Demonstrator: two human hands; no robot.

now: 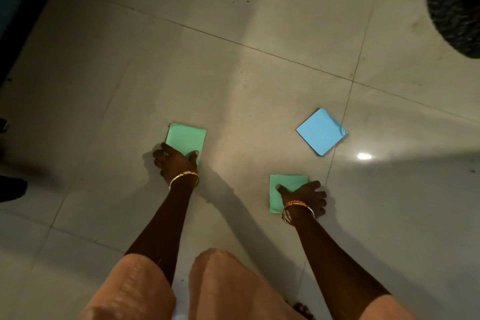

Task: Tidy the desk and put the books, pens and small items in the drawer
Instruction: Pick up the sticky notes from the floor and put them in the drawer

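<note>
Two green pads (186, 139) (287, 184) gripped, left hand (174, 161), right hand (305, 196).

Pale tiled floor (233, 80) with two green paper pads (185, 138) (288, 184), one blue pad (320, 131), dark mat (457, 8)

Hands (176, 161) on green pads (186, 139), tiled floor (233, 73)

My one view comes from the head camera, looking steeply down at the tiled floor (233, 80) from standing height (wide-angle). A dark mat (457, 5) sits at that floor's far right.
</note>
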